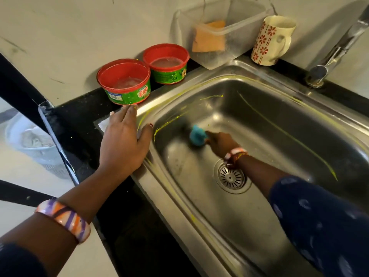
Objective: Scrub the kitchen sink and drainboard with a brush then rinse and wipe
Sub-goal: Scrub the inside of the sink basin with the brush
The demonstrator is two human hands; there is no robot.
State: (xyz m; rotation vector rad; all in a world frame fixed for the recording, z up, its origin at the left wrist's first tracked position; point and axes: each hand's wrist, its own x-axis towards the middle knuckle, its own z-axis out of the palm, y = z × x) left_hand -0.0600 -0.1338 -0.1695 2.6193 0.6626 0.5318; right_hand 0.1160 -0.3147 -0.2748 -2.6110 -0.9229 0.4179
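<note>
Right hand [220,141] grips the blue brush [197,137] against the sink [279,124] wall; left hand [124,139] lies flat on the rim. Firm overlapping strokes advised — yellow streaks [289,134] remain beyond the brush.

Tubs [123,81] left of sink [259,120]
</note>
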